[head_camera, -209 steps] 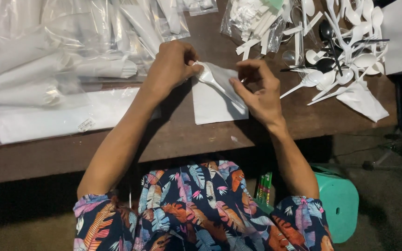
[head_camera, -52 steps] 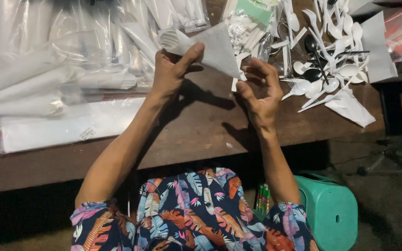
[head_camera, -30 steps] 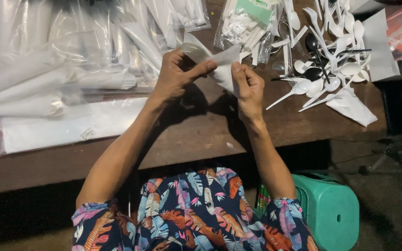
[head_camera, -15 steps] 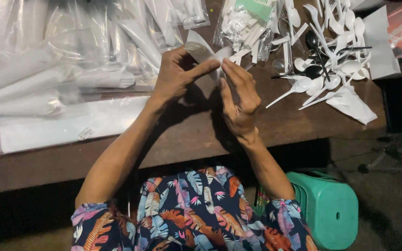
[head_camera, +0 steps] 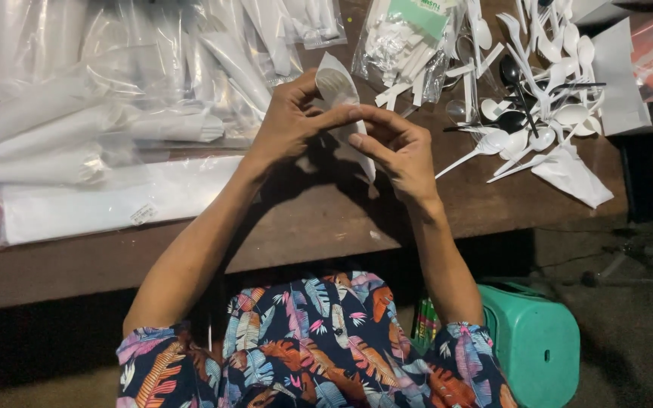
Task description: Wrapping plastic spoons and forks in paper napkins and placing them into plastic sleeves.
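My left hand (head_camera: 290, 121) and my right hand (head_camera: 397, 148) hold one rolled white paper napkin (head_camera: 339, 88) just above the brown wooden table (head_camera: 281, 219). A white plastic spoon's bowl shows at the open top of the roll. The left thumb and fingers pinch the roll near its top. The right fingers close on its lower part, whose pointed end (head_camera: 369, 171) sticks out below the hands.
Clear plastic bags of wrapped rolls (head_camera: 77, 98) cover the table's left and back. A flat pack of white napkins (head_camera: 115, 200) lies front left. Loose white plastic spoons (head_camera: 538, 113) and a bag of them (head_camera: 410, 41) lie right. A green plastic stool (head_camera: 534, 344) stands below.
The flat napkin with the spoon on it was lifted off the table and rolled around the spoon. Over the last second the right hand moved down along the roll, tightening it.
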